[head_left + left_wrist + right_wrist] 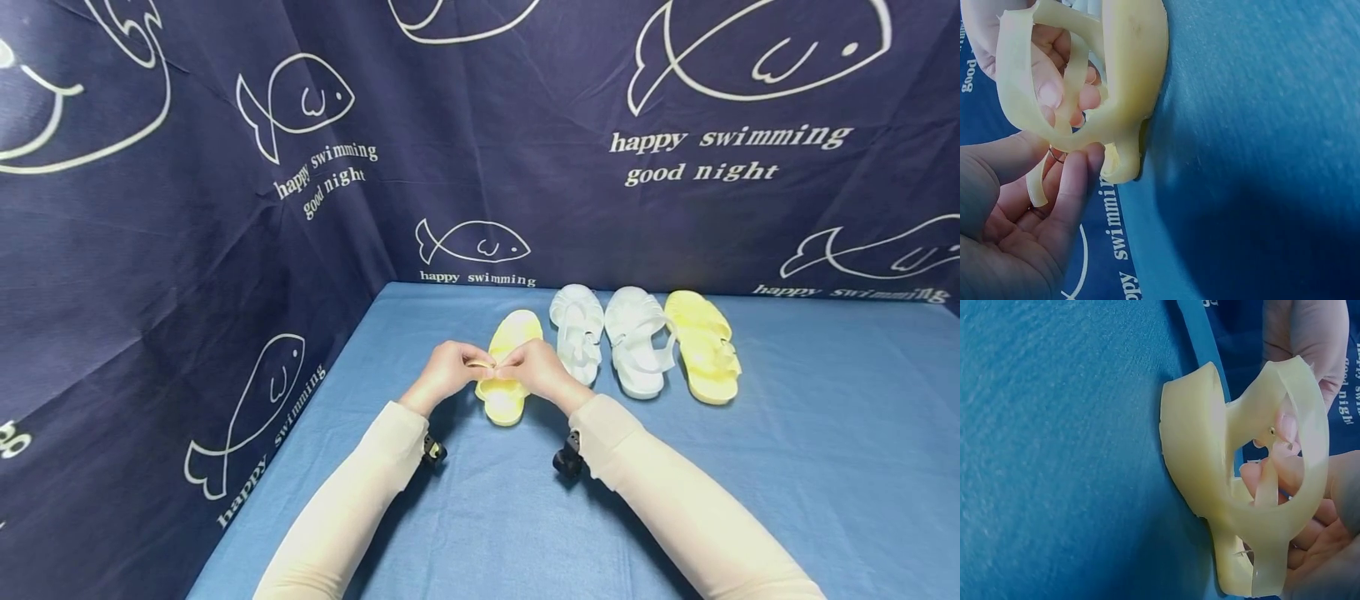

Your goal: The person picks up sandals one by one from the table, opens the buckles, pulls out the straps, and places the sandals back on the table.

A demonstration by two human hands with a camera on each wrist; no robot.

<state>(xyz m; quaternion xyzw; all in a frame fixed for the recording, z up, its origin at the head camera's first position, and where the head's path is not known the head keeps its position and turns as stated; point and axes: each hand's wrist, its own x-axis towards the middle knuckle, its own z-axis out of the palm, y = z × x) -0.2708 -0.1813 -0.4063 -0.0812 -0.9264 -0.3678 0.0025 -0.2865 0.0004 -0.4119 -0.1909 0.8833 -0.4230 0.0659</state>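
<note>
A yellow sandal (517, 328) lies on the blue cloth with its toe pointing away from me. Over its straps, my left hand (448, 372) and right hand (543, 370) meet, thumbs and fingertips almost touching. In the left wrist view, the left hand (1029, 212) pinches the sandal's ankle strap (1015, 75) beside a thin metal buckle (1055, 155); a loose strap end (1036, 189) hangs there. The right hand (1329, 519) pinches a narrow strap (1267, 484) in the right wrist view. Fingers partly hide the buckle.
Right of the hands stand a pale white sandal (577, 302), a second white sandal (641, 379) and another yellow sandal (708, 385), side by side. Dark blue fabric walls (480, 150) with fish drawings rise behind and at the left. Small black cameras (568, 460) hang under both wrists.
</note>
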